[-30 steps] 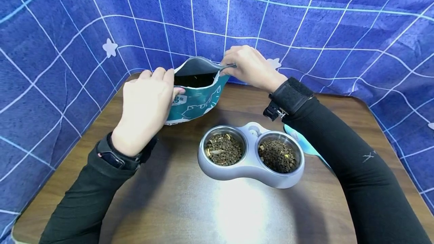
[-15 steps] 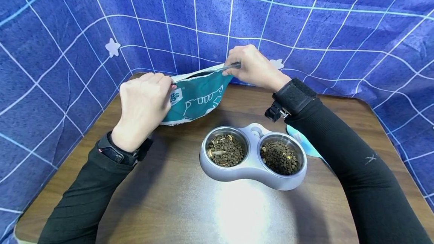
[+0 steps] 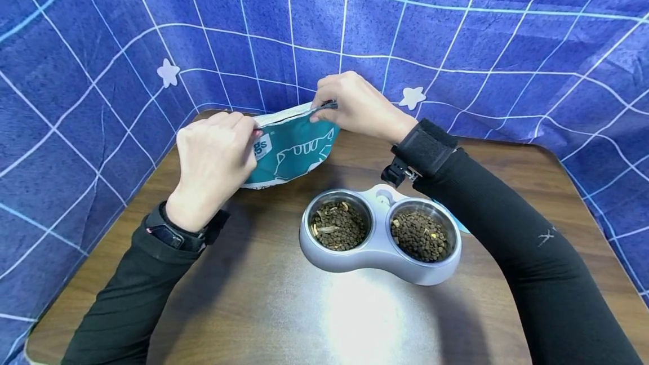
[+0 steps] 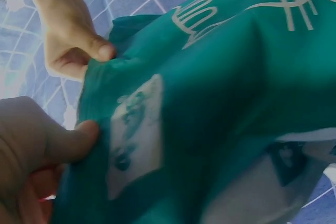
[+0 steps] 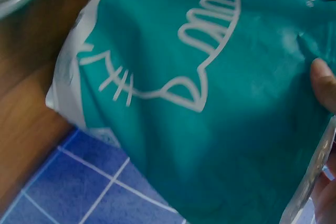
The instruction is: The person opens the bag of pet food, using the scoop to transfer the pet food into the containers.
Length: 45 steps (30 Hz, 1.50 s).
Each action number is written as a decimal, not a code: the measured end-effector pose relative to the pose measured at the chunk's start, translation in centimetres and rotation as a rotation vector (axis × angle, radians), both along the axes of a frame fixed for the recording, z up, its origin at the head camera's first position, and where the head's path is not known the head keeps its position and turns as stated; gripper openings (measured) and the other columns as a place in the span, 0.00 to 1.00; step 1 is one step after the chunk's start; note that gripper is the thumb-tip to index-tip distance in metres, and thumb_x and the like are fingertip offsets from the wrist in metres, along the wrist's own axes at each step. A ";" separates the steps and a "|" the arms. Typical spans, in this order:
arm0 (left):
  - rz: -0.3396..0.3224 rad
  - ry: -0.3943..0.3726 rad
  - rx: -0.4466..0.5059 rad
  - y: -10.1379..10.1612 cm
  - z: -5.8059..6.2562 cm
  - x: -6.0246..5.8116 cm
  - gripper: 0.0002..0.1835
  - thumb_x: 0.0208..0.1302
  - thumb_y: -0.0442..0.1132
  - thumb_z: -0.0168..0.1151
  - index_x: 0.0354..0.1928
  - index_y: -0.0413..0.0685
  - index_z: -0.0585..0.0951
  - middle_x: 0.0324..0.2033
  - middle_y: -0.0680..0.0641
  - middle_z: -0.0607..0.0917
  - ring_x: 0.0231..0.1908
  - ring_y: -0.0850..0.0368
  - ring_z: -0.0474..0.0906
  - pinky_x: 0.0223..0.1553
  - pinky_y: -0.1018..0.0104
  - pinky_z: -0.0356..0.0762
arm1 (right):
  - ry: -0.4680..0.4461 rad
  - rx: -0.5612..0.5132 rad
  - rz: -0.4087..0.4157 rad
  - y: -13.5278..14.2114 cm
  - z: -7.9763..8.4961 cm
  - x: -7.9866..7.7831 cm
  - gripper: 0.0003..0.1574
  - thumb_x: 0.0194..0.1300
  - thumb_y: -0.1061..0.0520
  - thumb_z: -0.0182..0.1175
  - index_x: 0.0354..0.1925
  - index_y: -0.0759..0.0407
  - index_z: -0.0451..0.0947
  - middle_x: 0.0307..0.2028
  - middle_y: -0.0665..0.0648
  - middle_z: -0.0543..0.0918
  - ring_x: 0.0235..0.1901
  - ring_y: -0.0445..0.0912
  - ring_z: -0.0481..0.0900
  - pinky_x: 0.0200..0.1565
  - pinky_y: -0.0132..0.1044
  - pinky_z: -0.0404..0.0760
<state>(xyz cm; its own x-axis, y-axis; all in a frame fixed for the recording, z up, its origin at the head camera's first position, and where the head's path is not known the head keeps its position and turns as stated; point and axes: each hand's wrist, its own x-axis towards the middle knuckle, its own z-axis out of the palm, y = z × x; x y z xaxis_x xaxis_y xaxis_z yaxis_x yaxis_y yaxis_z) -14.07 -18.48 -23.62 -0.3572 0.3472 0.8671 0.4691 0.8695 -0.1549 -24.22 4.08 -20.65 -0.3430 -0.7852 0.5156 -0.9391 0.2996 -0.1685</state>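
A teal pouch [image 3: 296, 151] with a white line drawing of a cat stands at the back of the table, its top edges drawn nearly together. My left hand [image 3: 215, 151] pinches the top rim at the left corner. Farther along the rim, my right hand [image 3: 357, 106] pinches the edge between thumb and fingers. Both thumbs press on the printed side of the pouch in the left wrist view, with the right hand [image 4: 73, 38] beyond the left hand [image 4: 39, 150]. The contents are hidden now.
A grey double feeder [image 3: 380, 266] stands in front of the pouch, both steel bowls filled with brown kibble. Part of a light blue object [image 3: 462, 226] shows behind the right sleeve. A blue gridded cloth [image 3: 314, 16] hangs around the wooden table [image 3: 263, 308].
The pouch's mouth gaped with dark contents showing; its edges have come together into a thin line. My right hand has shifted left along the rim, while the left hand holds its corner.
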 end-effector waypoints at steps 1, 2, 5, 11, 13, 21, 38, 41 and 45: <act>0.020 -0.018 -0.005 0.0 0.1 0.1 0.12 0.62 0.32 0.54 0.20 0.39 0.75 0.14 0.42 0.73 0.17 0.41 0.70 0.13 0.53 0.57 | 0.003 0.000 -0.005 -0.1 0.0 0.0 0.05 0.59 0.59 0.67 0.30 0.61 0.83 0.26 0.52 0.79 0.29 0.43 0.75 0.33 0.35 0.71; 0.038 -0.041 -0.005 0.1 0.3 0.2 0.11 0.61 0.32 0.56 0.20 0.39 0.75 0.14 0.42 0.74 0.17 0.41 0.71 0.13 0.53 0.58 | 0.001 -0.001 -0.010 -0.2 0.0 0.0 0.05 0.59 0.60 0.67 0.29 0.61 0.83 0.26 0.53 0.79 0.28 0.43 0.75 0.33 0.35 0.71; 0.098 -0.123 -0.049 0.6 0.7 0.2 0.09 0.59 0.38 0.63 0.28 0.37 0.79 0.20 0.41 0.78 0.21 0.41 0.73 0.14 0.53 0.63 | -0.003 -0.008 -0.009 -0.4 0.0 -0.1 0.06 0.59 0.61 0.66 0.27 0.61 0.81 0.26 0.53 0.79 0.28 0.44 0.73 0.32 0.36 0.70; 0.089 -0.132 -0.122 3.1 0.6 -1.3 0.16 0.65 0.46 0.61 0.33 0.38 0.82 0.23 0.43 0.78 0.22 0.45 0.73 0.12 0.57 0.65 | -0.008 -0.028 -0.003 0.1 -0.1 -0.2 0.05 0.60 0.62 0.66 0.27 0.61 0.81 0.26 0.53 0.78 0.28 0.43 0.73 0.32 0.35 0.70; 0.079 -0.094 -0.109 3.6 0.4 -1.9 0.17 0.68 0.44 0.57 0.27 0.38 0.80 0.19 0.44 0.76 0.19 0.47 0.71 0.10 0.60 0.62 | -0.009 -0.024 -0.008 0.1 -0.2 -0.2 0.05 0.59 0.62 0.66 0.28 0.62 0.82 0.26 0.53 0.78 0.27 0.43 0.72 0.32 0.34 0.70; 0.044 0.020 -0.121 3.6 -0.3 -3.1 0.15 0.61 0.27 0.52 0.16 0.39 0.71 0.15 0.44 0.70 0.17 0.47 0.70 0.11 0.62 0.57 | 0.037 0.059 0.008 -1.7 0.6 1.0 0.04 0.60 0.63 0.64 0.32 0.63 0.84 0.26 0.53 0.77 0.29 0.44 0.73 0.35 0.34 0.73; 0.106 -0.085 -0.098 1.7 -0.5 -1.4 0.15 0.67 0.43 0.59 0.28 0.37 0.79 0.18 0.42 0.77 0.20 0.44 0.71 0.11 0.59 0.61 | 0.070 0.120 -0.005 -0.6 1.3 0.5 0.11 0.59 0.54 0.67 0.34 0.62 0.85 0.26 0.53 0.76 0.31 0.46 0.73 0.37 0.37 0.72; 0.084 -0.058 -0.077 1.6 -0.5 -1.5 0.19 0.69 0.41 0.55 0.21 0.39 0.75 0.14 0.44 0.73 0.17 0.46 0.69 0.10 0.60 0.57 | 0.067 0.059 0.012 0.1 0.9 0.2 0.08 0.59 0.58 0.67 0.32 0.63 0.85 0.25 0.53 0.75 0.29 0.46 0.72 0.35 0.37 0.71; 0.082 -0.051 -0.064 1.8 -0.5 -1.5 0.20 0.69 0.38 0.54 0.17 0.40 0.75 0.12 0.44 0.72 0.16 0.47 0.70 0.10 0.60 0.56 | 0.079 -0.016 0.047 0.1 -0.2 0.0 0.05 0.60 0.68 0.61 0.27 0.63 0.79 0.25 0.54 0.74 0.29 0.45 0.72 0.34 0.38 0.71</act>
